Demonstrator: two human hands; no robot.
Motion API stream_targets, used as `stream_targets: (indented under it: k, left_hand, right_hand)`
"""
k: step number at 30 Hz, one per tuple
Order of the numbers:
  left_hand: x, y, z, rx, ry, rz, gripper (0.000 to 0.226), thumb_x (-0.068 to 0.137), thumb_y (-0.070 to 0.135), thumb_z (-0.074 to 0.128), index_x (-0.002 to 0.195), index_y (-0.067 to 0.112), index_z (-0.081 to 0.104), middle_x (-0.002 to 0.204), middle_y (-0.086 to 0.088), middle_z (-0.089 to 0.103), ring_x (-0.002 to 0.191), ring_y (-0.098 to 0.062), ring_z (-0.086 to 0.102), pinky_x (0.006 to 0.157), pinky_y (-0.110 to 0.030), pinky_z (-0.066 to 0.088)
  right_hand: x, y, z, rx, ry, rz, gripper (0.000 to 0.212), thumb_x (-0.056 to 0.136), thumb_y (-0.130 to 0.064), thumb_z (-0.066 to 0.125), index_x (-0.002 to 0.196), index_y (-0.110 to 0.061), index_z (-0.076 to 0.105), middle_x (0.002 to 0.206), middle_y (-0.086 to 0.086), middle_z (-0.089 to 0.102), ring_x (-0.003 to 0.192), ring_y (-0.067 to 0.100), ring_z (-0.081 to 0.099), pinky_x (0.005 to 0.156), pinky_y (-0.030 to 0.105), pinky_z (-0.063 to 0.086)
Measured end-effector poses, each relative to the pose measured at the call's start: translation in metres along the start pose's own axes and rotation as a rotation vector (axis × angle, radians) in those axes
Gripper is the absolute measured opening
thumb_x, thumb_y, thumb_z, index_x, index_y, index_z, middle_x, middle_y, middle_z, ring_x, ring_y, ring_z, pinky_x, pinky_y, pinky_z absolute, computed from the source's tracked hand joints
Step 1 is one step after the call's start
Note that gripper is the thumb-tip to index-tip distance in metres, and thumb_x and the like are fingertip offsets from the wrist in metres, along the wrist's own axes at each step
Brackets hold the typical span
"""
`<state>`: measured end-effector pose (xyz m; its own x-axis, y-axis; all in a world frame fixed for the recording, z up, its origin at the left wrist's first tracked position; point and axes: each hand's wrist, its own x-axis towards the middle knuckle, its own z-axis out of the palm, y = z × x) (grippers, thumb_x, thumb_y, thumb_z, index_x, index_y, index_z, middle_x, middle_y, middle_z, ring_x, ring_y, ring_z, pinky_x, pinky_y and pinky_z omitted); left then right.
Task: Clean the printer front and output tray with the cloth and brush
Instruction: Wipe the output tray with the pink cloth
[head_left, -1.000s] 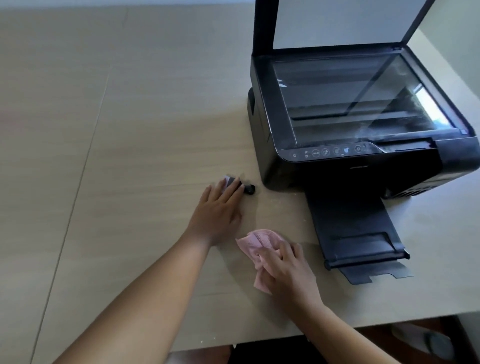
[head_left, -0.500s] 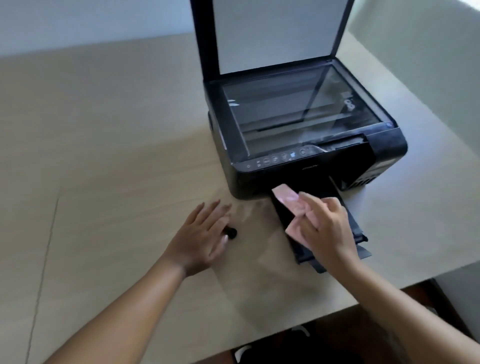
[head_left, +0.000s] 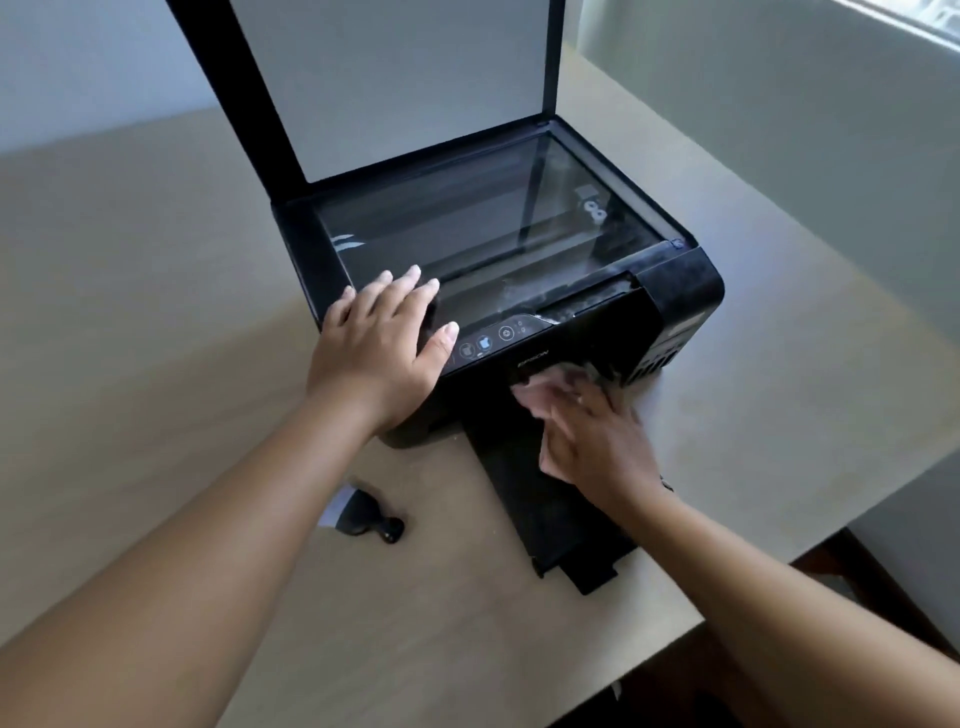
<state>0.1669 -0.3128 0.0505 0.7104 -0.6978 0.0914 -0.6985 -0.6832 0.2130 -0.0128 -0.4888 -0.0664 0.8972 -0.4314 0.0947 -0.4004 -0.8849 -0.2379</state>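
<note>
Printer (head_left: 519, 291): black, sits on the pale wooden table (head_left: 156, 312), towards the table's right side; its front faces the person.
Scanner lid (head_left: 384, 88): raised upright at the back; the glass bed (head_left: 483, 218) lies uncovered.
Left hand (head_left: 382, 345): flat, palm down on the printer's front-left top corner; fingers (head_left: 410, 283) spread and straight, their tips on the edge of the glass; thumb beside the control panel (head_left: 493, 338). It grips nothing.
Right hand (head_left: 592, 441): pressed against the printer's front face, below the panel and above the output tray (head_left: 524, 499); fingers extended, holding the cloth flat against the black surface.
Cloth (head_left: 540, 392): pink, bunched under the right fingertips, touching the front panel; blurred, so its folds cannot be read.
Output tray: pulled out towards the person, resting low over the table; its outer end stops near the table's front edge.
Brush (head_left: 358, 514): small, black handle, pale bristles; lies on the table left of the tray, apart from both hands, partly hidden by the left forearm.
Open room: broad bare tabletop left of the printer; narrower strip on the right before the table's right edge; short strip in front of the tray's end.
Table edges: the front edge runs just past the tray; the right edge passes close to the printer's right side.
</note>
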Motion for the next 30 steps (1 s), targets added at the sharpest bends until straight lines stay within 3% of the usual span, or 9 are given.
stream_targets:
  k: [2, 5, 9, 15, 17, 21, 24, 27, 30]
  left_hand:
    - [0.000, 0.000, 0.003, 0.040, 0.013, -0.005, 0.062, 0.093, 0.058, 0.019, 0.148, 0.033, 0.032, 0.160, 0.008, 0.023, 0.147, -0.016, 0.016, 0.119, -0.042, 0.009]
    - [0.001, -0.002, 0.002, 0.062, 0.015, -0.009, 0.062, 0.093, 0.059, 0.018, 0.148, 0.034, 0.031, 0.160, 0.008, 0.024, 0.147, -0.017, 0.017, 0.119, -0.042, 0.010]
    - [-0.001, 0.000, 0.004, 0.061, 0.018, -0.006, 0.061, 0.093, 0.058, 0.019, 0.147, 0.034, 0.033, 0.159, 0.008, 0.025, 0.146, -0.017, 0.018, 0.118, -0.043, 0.012]
    - [0.002, -0.002, 0.003, 0.059, 0.043, -0.004, 0.058, 0.093, 0.057, 0.020, 0.145, 0.036, 0.034, 0.158, 0.010, 0.027, 0.146, -0.016, 0.019, 0.118, -0.042, 0.012]
    - [0.001, -0.002, 0.003, 0.058, 0.049, -0.012, 0.058, 0.093, 0.057, 0.020, 0.146, 0.036, 0.034, 0.158, 0.011, 0.027, 0.146, -0.016, 0.018, 0.117, -0.042, 0.012]
    - [0.003, 0.001, 0.003, 0.061, 0.036, -0.013, 0.057, 0.093, 0.057, 0.020, 0.146, 0.037, 0.033, 0.158, 0.012, 0.025, 0.147, -0.015, 0.018, 0.118, -0.041, 0.012]
    - [0.002, 0.003, 0.003, 0.060, 0.045, -0.025, 0.056, 0.094, 0.056, 0.021, 0.145, 0.037, 0.034, 0.158, 0.013, 0.026, 0.146, -0.015, 0.018, 0.118, -0.041, 0.012]
    - [0.003, 0.004, 0.003, 0.063, 0.050, -0.035, 0.055, 0.094, 0.056, 0.021, 0.144, 0.038, 0.034, 0.157, 0.014, 0.027, 0.146, -0.014, 0.019, 0.118, -0.042, 0.012]
    - [0.003, 0.004, 0.001, 0.081, 0.041, -0.047, 0.053, 0.095, 0.055, 0.020, 0.144, 0.039, 0.033, 0.158, 0.014, 0.026, 0.146, -0.015, 0.019, 0.118, -0.043, 0.012]
  right_hand:
    - [0.012, -0.024, 0.009, 0.016, -0.001, 0.123, 0.043, 0.088, -0.041, 0.038, 0.126, -0.029, 0.055, 0.141, 0.011, 0.047, 0.132, 0.041, 0.034, 0.104, 0.050, 0.038]
    - [-0.001, -0.053, 0.014, 0.049, -0.027, -0.265, 0.042, 0.090, -0.042, 0.046, 0.131, -0.033, 0.052, 0.139, 0.000, 0.051, 0.139, 0.033, 0.033, 0.110, 0.043, 0.034]
    - [-0.034, 0.011, -0.006, 0.028, -0.155, -0.587, 0.042, 0.091, -0.041, 0.051, 0.131, -0.029, 0.056, 0.144, 0.001, 0.049, 0.137, 0.028, 0.040, 0.109, 0.044, 0.036]
    - [0.012, -0.016, 0.001, 0.037, -0.014, -0.044, 0.044, 0.086, -0.035, 0.046, 0.129, -0.028, 0.050, 0.145, 0.014, 0.044, 0.139, 0.039, 0.032, 0.108, 0.050, 0.036]
    - [0.007, -0.044, 0.014, 0.080, -0.036, -0.145, 0.044, 0.088, -0.037, 0.044, 0.131, -0.031, 0.049, 0.143, 0.012, 0.047, 0.141, 0.037, 0.030, 0.111, 0.049, 0.032]
    - [-0.024, 0.006, -0.004, 0.122, -0.158, -0.706, 0.044, 0.088, -0.035, 0.057, 0.132, -0.029, 0.055, 0.149, 0.001, 0.043, 0.140, 0.025, 0.036, 0.113, 0.043, 0.032]
    - [-0.015, 0.057, -0.016, 0.116, -0.128, -0.481, 0.055, 0.087, -0.034, 0.057, 0.141, -0.027, 0.045, 0.151, 0.001, 0.040, 0.143, 0.024, 0.031, 0.110, 0.045, 0.038]
    - [0.004, 0.027, -0.008, 0.091, -0.017, -0.180, 0.063, 0.084, -0.029, 0.049, 0.145, -0.019, 0.038, 0.149, 0.010, 0.040, 0.144, 0.031, 0.025, 0.113, 0.047, 0.032]
    - [-0.001, -0.014, 0.008, 0.121, -0.074, -0.381, 0.058, 0.089, -0.028, 0.046, 0.144, -0.014, 0.042, 0.151, 0.012, 0.038, 0.145, 0.032, 0.024, 0.117, 0.048, 0.024]
